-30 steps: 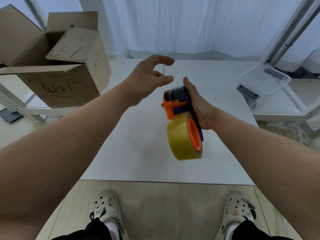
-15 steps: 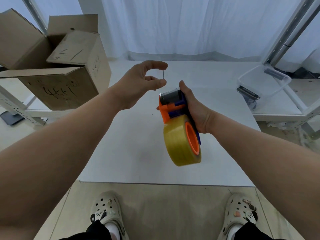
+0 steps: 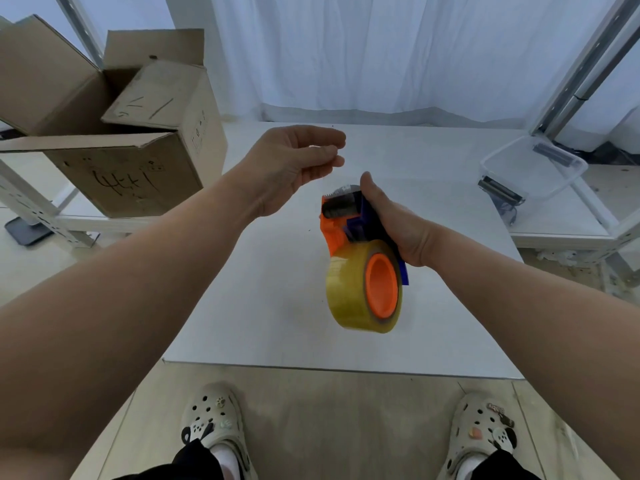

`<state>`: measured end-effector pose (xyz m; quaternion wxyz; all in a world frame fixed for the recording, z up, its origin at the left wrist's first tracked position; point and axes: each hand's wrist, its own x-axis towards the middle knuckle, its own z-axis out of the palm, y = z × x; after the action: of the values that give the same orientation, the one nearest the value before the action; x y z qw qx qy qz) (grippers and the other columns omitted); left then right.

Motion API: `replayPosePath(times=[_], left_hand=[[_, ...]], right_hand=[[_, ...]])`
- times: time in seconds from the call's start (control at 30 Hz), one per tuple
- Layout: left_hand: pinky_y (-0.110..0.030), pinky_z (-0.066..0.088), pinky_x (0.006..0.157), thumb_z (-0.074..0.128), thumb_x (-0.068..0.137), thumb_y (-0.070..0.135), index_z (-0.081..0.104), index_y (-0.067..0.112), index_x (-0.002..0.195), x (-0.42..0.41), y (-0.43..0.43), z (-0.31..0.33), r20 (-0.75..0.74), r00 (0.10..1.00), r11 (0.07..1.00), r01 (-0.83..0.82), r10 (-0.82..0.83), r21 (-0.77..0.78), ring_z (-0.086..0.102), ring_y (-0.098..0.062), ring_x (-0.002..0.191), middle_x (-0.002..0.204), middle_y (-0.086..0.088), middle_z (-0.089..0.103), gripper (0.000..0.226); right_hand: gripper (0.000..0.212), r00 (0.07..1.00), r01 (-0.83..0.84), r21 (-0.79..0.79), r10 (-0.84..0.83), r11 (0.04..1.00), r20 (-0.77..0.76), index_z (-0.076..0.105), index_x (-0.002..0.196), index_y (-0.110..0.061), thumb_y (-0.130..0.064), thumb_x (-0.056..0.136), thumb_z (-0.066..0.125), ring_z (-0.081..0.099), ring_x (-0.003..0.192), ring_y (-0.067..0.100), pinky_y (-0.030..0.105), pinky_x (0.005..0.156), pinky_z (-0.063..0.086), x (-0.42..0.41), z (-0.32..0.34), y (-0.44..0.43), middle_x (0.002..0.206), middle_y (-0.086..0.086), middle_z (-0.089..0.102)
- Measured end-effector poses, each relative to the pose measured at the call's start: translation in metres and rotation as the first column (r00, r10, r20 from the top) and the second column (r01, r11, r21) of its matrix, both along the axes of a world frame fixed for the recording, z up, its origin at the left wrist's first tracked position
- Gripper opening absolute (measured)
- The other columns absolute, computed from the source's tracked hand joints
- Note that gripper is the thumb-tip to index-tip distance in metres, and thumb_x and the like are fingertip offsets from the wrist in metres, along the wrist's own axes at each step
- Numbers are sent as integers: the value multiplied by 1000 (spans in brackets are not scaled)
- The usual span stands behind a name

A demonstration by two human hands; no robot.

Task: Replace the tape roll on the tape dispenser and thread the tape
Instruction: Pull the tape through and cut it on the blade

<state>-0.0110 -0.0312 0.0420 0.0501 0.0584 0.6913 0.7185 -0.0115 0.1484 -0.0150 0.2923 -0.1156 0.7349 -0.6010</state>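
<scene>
**Threading the tape**

The right hand (image 3: 398, 223) grips the tape dispenser (image 3: 346, 216), with the yellow tape roll (image 3: 349, 292) mounted, above the desk (image 3: 259, 289) middle. The left hand (image 3: 291, 164) curls near it. Whether it pinches tape, I cannot tell. Pull the end straight.

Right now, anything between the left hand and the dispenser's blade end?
Nothing visible. The left hand hovers up-left of the blade end of the tape dispenser, open air between; the right hand grips the opposite side.

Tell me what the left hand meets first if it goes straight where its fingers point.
Way looks free nearby: the left hand would pass above the right hand on the tape dispenser; farther on, perhaps the clear container, depth unclear.
</scene>
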Motion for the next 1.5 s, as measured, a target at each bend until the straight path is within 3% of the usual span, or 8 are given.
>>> replayPosePath(times=[0.1,0.27,0.43,0.67,0.97,1.1,1.27,1.5], left_hand=[[-20,55,78,56,87,-2,65,7,99,1,2,0,-13,1000,999,-3,3,-48,68,-9,77,100,-3,68,18],[-24,54,81,54,89,-2,67,12,95,2,-1,3,44,994,983,109,-103,-146,67,-11,77,97,-1,70,20],[-27,49,81,50,88,-3,69,11,87,2,0,6,59,983,944,183,-174,-276,65,-11,76,88,1,71,23],[-25,46,79,50,86,-5,65,13,79,1,-11,7,79,966,893,257,-245,-369,62,-9,74,79,5,70,25],[-20,50,62,50,88,-6,53,14,77,3,-14,-6,167,940,848,340,-297,-406,57,-16,68,82,-2,67,22],[-24,50,64,57,86,-2,40,14,87,2,-15,-6,181,938,827,347,-297,-443,59,-15,65,84,-6,67,24],[-24,54,70,63,84,2,42,16,98,1,-24,-12,235,937,796,344,-258,-497,63,-16,75,87,-2,69,29],[-30,53,77,63,81,1,52,20,95,-3,-26,-18,329,929,722,343,-167,-601,60,-23,87,98,-7,62,26]], right_hand=[[92,992,-85,68,91,994,-89,66,95,-30,-93,30,54,65,87,17,31,83,55,-1,1,3,97,3,69],[27,962,-255,118,265,960,-72,61,103,-36,-37,77,70,65,87,14,25,78,56,3,7,8,96,-1,67],[61,925,-244,296,313,924,-216,46,131,-39,-23,79,74,62,92,12,21,80,57,1,10,3,106,-3,61],[70,879,-199,393,341,898,-332,37,141,-35,-23,81,72,61,102,17,32,90,54,0,4,-7,118,3,60],[68,908,-224,365,329,904,-258,38,138,-30,-30,75,63,51,107,19,32,92,48,5,-5,-17,120,2,41],[55,899,-225,283,310,932,-308,48,123,-28,-10,76,70,57,101,27,29,84,51,6,-4,-13,115,10,50],[87,937,-155,196,207,968,-282,23,136,-34,-11,74,79,60,99,6,9,79,51,7,-11,-6,112,-12,55],[100,881,-69,147,130,987,-455,13,143,-36,-19,71,82,64,99,15,14,86,52,12,-23,-14,113,11,60]])
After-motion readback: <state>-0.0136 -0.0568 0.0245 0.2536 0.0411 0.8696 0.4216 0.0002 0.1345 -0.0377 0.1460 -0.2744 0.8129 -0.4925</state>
